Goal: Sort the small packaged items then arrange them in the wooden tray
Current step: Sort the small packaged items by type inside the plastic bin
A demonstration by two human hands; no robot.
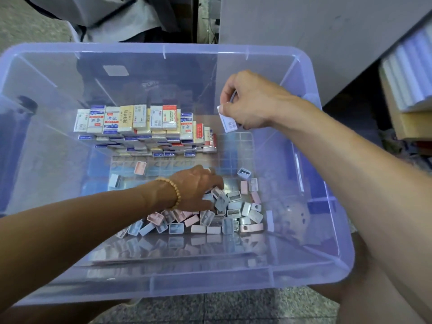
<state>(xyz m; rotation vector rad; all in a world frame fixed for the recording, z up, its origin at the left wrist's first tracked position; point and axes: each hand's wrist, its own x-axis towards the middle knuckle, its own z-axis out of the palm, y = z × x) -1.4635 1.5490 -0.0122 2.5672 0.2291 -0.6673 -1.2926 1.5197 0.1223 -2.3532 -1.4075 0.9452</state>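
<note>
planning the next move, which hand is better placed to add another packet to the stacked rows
Right. The right hand already pinches a white packet just beside the stacked packets. The left hand is down in the pink and blue sharpeners.

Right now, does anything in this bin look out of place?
Yes. A pink sharpener and a grey one lie apart from the jumbled sharpener pile. The eraser stacks look orderly.
</note>
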